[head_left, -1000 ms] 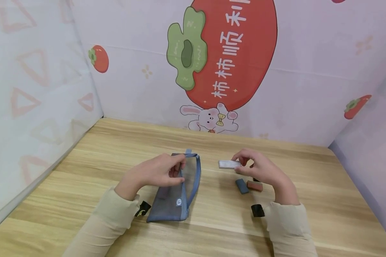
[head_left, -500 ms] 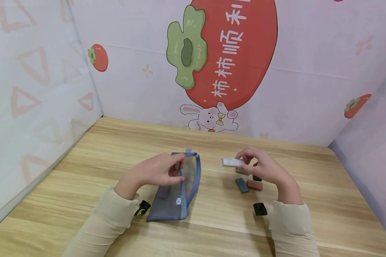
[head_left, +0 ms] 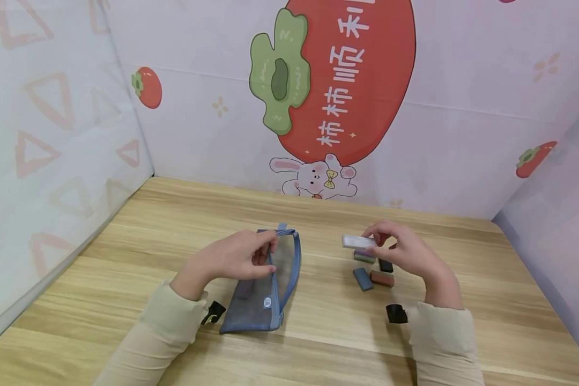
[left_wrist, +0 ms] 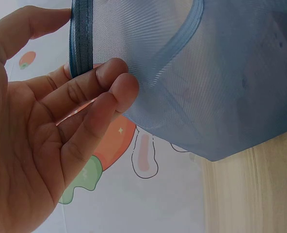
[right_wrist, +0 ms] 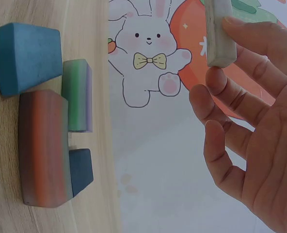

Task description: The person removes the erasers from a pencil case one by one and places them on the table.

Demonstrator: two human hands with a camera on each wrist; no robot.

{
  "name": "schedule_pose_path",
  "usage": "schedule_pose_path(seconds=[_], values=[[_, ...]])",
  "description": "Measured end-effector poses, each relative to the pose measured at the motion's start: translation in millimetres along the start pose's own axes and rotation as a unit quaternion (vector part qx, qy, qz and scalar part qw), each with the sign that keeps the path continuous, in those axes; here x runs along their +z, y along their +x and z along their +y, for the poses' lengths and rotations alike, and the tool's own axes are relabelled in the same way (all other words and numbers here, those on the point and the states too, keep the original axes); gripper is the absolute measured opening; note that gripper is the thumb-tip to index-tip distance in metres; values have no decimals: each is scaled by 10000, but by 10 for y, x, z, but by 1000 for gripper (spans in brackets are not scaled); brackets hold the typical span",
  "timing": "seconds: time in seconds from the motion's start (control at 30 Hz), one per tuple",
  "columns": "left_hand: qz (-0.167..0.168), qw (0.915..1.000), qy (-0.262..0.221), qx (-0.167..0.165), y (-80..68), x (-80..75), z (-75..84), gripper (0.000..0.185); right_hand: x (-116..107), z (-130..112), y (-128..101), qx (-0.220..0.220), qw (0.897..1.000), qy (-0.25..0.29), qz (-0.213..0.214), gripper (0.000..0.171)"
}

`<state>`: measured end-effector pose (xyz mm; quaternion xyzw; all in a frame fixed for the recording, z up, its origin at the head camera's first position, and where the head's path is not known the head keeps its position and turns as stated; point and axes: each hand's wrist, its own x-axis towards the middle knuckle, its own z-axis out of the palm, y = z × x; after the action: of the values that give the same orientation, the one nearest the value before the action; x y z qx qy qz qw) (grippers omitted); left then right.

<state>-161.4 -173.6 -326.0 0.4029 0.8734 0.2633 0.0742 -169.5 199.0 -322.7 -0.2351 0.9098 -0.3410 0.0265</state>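
My left hand [head_left: 238, 257] pinches the zipped edge of a blue mesh zip pouch [head_left: 258, 313], which stands propped up with its mouth parted. Through the mesh a dark purplish block [head_left: 244, 288] shows inside. In the left wrist view, the zipper band [left_wrist: 82, 39] lies between thumb and fingers. Raised above the table, a white eraser [head_left: 358, 242] is pinched at one end by my right hand [head_left: 410, 252]. Below it lie a blue eraser [head_left: 363, 279], a reddish striped eraser [head_left: 382, 278], a green and purple striped eraser [head_left: 364, 257] and a dark eraser [head_left: 385, 266].
A wood-grain table [head_left: 318, 343] carries everything. Its far edge meets a printed backdrop [head_left: 212, 145] with a big persimmon and a rabbit; white walls flank both sides. Black wrist mounts [head_left: 396, 313] show beside the sleeves.
My right hand has drifted right with the white eraser, over the small group of erasers, and the green and purple striped one has come into sight. The left hand and pouch stay put.
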Motion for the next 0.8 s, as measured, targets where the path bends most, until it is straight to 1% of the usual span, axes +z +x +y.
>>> schedule_pose_path(seconds=[0.8], values=[[-40,10000,0,-31,-2,-10,1,22,-100,127,-87,35,9993,-220,290,19]])
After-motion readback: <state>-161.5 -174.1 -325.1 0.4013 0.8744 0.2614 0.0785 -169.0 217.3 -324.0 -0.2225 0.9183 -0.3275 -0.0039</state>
